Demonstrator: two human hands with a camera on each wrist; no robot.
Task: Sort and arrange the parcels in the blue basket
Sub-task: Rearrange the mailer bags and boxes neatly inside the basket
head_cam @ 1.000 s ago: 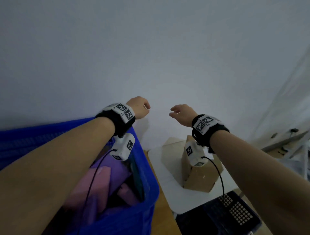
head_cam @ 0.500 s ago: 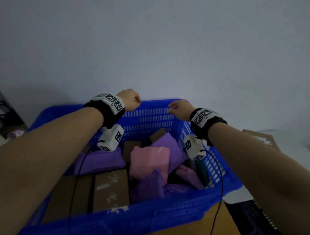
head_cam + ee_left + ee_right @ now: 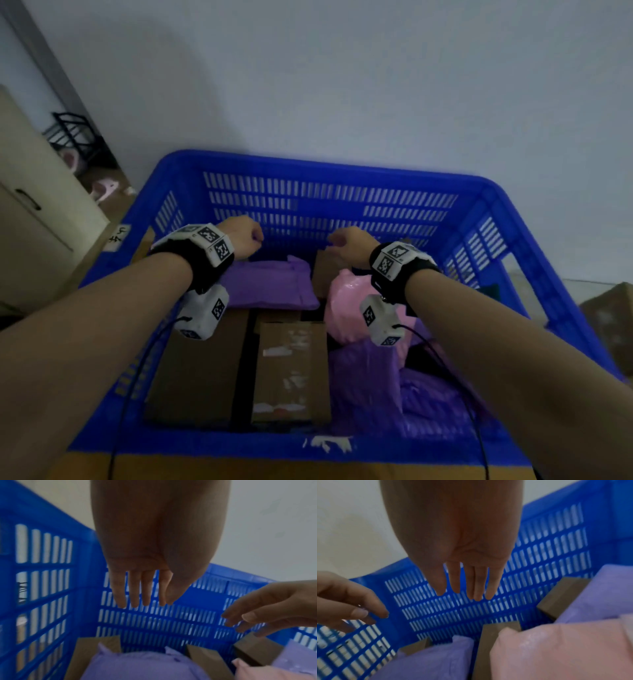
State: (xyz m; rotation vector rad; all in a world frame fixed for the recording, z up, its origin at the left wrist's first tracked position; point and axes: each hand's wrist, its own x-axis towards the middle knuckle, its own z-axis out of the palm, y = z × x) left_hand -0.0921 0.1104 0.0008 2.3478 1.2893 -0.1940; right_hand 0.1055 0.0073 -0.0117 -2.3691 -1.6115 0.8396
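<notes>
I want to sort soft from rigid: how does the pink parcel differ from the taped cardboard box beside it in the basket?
The pink parcel is a glossy, rounded, wrinkled bag; the taped cardboard box is matte brown with flat faces and straight edges. The box carries pale tape or label scraps; the parcel shows none. The box lies flat, while the parcel bulges up, leaning on purple bags. Both sit in the blue basket, untouched by either hand.

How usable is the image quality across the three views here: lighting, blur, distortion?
Head view: dim, bluish, with the blue basket bowed by the wide lens and the parcels dark. Left wrist view: soft, the purple parcel blurred up close. Right wrist view: slight sheen on the pink parcel, edges smeared.
</notes>
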